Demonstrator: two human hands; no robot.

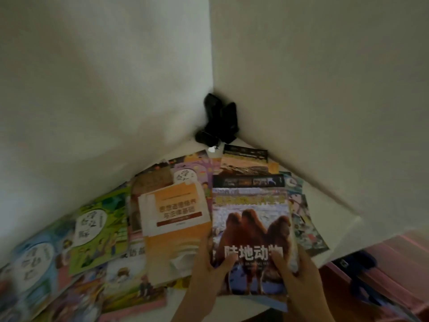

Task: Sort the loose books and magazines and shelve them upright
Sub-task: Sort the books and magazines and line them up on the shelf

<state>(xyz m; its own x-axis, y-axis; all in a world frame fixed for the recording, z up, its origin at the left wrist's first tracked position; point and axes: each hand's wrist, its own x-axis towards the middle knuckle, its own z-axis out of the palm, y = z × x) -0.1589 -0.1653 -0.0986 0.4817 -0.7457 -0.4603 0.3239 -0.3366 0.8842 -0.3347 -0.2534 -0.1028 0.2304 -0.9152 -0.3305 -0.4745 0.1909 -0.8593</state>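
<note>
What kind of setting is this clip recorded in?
Probably a home room, perhaps a child's study corner: illustrated children's books lie spread over a white surface set into a corner of plain white walls, with both hands holding a camel-cover book.

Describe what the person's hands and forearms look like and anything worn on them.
Both the left hand and the right hand are bare: no gloves or rings show. The forearms run out of the bottom of the picture with no sleeves or watch in view. The dim, blurred picture hides finer detail.

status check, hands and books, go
Left hand and right hand both grip camel book. Orange book alongside, others flat on table. None upright yet. Black object in corner.
</note>
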